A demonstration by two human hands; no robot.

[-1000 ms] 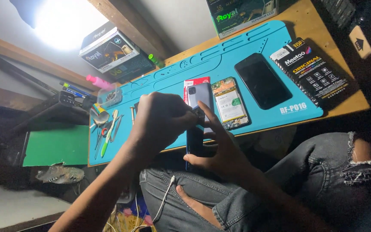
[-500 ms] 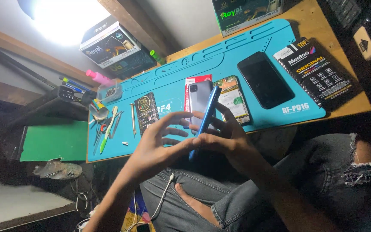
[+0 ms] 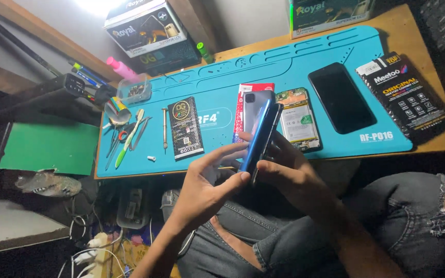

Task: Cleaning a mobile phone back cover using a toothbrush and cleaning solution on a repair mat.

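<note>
I hold a blue phone edge-on above my lap, just in front of the blue work mat. My right hand grips it from behind and below. On the phone's left side, my left hand has its thumb pressed to the lower edge and its fingers stretched along the face. On the mat behind the phone lie a grey back cover on a red packet, an opened phone body with its board showing, and a black screen panel.
A black battery, a screwdriver and tweezers with other tools lie on the mat's left part. A black packet sits at the right. Boxes stand behind; a green mat lies lower left.
My left hand has come off the top of the phone and now rests along its left side. The phone has turned edge-on and tilted up toward the mat.
</note>
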